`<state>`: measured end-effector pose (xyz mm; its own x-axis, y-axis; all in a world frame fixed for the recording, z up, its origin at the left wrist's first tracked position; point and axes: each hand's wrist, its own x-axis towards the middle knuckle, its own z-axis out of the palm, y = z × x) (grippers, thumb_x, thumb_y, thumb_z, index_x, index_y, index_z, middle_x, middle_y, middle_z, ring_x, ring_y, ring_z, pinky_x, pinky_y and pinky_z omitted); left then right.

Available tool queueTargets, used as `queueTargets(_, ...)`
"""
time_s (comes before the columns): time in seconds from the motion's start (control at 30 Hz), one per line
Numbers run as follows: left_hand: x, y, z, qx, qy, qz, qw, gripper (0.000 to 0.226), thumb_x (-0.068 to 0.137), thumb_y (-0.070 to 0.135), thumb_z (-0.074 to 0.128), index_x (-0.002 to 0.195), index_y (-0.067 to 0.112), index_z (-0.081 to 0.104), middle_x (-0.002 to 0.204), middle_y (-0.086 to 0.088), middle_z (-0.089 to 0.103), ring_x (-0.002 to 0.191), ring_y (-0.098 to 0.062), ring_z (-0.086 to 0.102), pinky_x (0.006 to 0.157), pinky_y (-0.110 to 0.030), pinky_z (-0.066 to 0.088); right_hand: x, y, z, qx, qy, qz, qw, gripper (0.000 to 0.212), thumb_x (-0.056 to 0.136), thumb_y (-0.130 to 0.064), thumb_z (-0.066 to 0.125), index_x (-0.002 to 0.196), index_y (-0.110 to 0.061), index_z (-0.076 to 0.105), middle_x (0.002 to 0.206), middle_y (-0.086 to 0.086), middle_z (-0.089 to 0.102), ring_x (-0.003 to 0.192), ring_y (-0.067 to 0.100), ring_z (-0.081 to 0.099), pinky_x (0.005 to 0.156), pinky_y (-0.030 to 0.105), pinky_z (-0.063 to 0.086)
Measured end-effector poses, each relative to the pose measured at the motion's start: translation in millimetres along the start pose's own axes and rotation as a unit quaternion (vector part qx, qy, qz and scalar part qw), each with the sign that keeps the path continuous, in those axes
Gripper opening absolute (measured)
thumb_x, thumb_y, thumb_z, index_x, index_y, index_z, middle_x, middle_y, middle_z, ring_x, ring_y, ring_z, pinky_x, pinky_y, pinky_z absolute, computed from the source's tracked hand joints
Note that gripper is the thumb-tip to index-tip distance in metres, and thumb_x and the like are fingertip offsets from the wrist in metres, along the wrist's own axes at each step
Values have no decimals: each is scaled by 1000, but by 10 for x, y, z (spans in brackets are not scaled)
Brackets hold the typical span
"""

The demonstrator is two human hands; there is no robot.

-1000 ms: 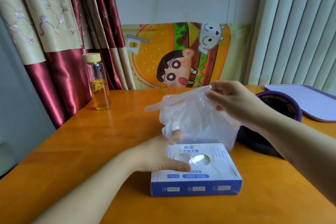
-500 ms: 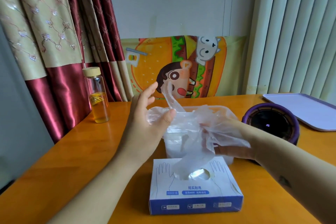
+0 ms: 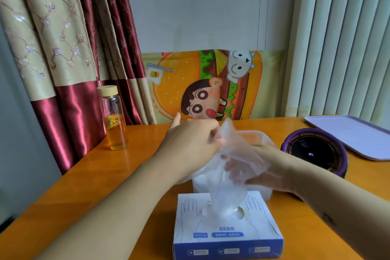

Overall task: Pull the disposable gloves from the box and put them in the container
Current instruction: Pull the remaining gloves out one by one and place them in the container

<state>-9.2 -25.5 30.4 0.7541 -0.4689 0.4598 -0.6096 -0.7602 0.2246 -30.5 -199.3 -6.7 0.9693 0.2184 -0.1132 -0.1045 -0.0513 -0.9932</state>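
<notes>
Home room, table set against a window wall.
Orange wooden table [image 3: 88, 177]; beige-and-maroon satin curtains [image 3: 63, 53] far left, pale vertical blinds [image 3: 346, 38] far right. Cartoon burger cloth [image 3: 206, 84] against the far wall. Lidded glass bottle [image 3: 114, 118] of amber drink, left; lilac tray [image 3: 356, 135], right.

Blue-white box [image 3: 228, 236] — orange table [image 3: 84, 175]

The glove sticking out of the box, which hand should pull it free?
Probably the left hand: it already pinches the glove near its top, above the box. The right hand sits lower, beside it.
</notes>
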Motion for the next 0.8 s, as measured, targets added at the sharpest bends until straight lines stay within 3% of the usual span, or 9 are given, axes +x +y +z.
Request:
queueTargets(0.1, 85, -129, -31, 6, 10, -26, 1000, 20, 96, 40, 51, 84, 24, 54, 67, 7, 51, 68, -5, 42, 117, -44, 18, -45, -198, -73, 2, 81, -83, 993, 47, 80, -52, 54, 109, -15, 61, 105, 9, 70, 96, 24, 65, 87, 42, 51)
queueTargets(0.2, 153, -162, -52, 17, -7, -24, 1000, 28, 97, 40, 49, 72, 26, 44, 68, 7, 48, 67, -1, 37, 112, -45, 25, -48, -340, -118, -106, 114, -170, 973, 59, 69, -68, 65, 105, -21, 59, 109, 5, 68, 103, 23, 64, 94, 46, 50)
queueTargets(0.3, 228, -204, -58, -10, -30, 0, 1000, 32, 95, 41, 53, 67, 28, 42, 66, 9, 47, 66, -6, 42, 97, -40, 37, -38, -500, -93, -280, 34, -234, 930, 32, 69, -54, 70, 83, -29, 55, 96, -10, 69, 97, 7, 64, 82, 23, 50)
queueTargets(0.4, 315, -298, -96, -62, -55, 10, 997, 29, 92, 43, 57, 69, 27, 49, 67, 7, 49, 65, -12, 45, 67, -32, 40, 15, -661, -98, -400, 0, -250, 882, 21, 78, -32, 73, 72, -27, 54, 88, -7, 68, 88, 9, 64, 84, 27, 48)
queueTargets(0.57, 437, -492, -126, -163, -99, 3, 982, 19, 92, 38, 60, 84, 20, 64, 81, 4, 61, 71, -4, 54, 65, -18, 43, 169, -853, -2, -564, 30, -244, 788, 27, 85, -9, 65, 71, -32, 65, 77, -15, 68, 74, -4, 63, 72, 13, 50)
queueTargets(0.67, 488, -747, -134, -192, -89, -54, 976, 14, 90, 38, 62, 91, 25, 66, 86, 12, 66, 78, 0, 59, 71, -17, 46, 297, -914, 11, -564, 10, -205, 800, 28, 86, -6, 62, 91, -32, 71, 74, -24, 69, 65, -4, 65, 65, 7, 47)
queueTargets(0.73, 496, -961, -142, -214, -77, -103, 968, 12, 91, 36, 62, 92, 25, 67, 87, 11, 69, 82, -2, 62, 77, -19, 47, 376, -930, 4, -561, -17, -171, 810, 39, 87, -5, 62, 114, -33, 65, 63, -42, 58, 69, -4, 68, 70, 3, 45)
queueTargets(0.8, 494, -1174, -151, -220, -56, -152, 962, 12, 92, 34, 61, 92, 23, 66, 88, 7, 70, 87, -6, 64, 82, -24, 49, 477, -919, 11, -541, -35, -153, 826, 49, 88, -6, 61, 128, -33, 55, 60, -46, 53, 70, -4, 68, 73, 2, 44)
